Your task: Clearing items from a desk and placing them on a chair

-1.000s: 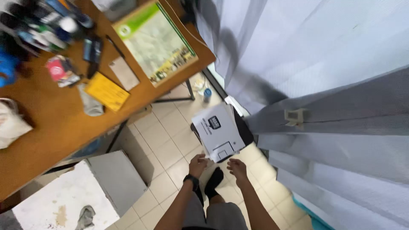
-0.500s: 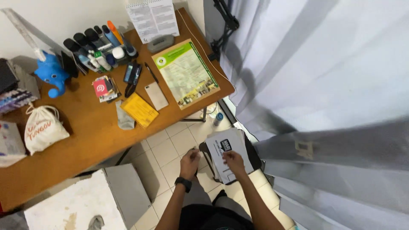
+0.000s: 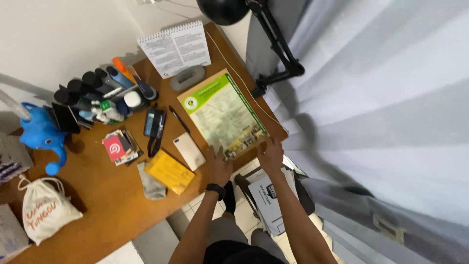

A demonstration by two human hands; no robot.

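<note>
Green-edged booklet at the worktop corner

The booklet [image 3: 223, 115] is a large flat rectangle with a green band and a round white emblem at its top, and a pale printed picture filling most of the cover. It lies face up on the brown worktop [image 3: 97, 205], turned at a slant, its lower edge at the worktop's near edge. The left hand [image 3: 218, 166] and right hand [image 3: 271, 155] touch its lower corners.

Glossy paper booklet [image 3: 222, 115], wooden desk [image 3: 97, 195]
</note>
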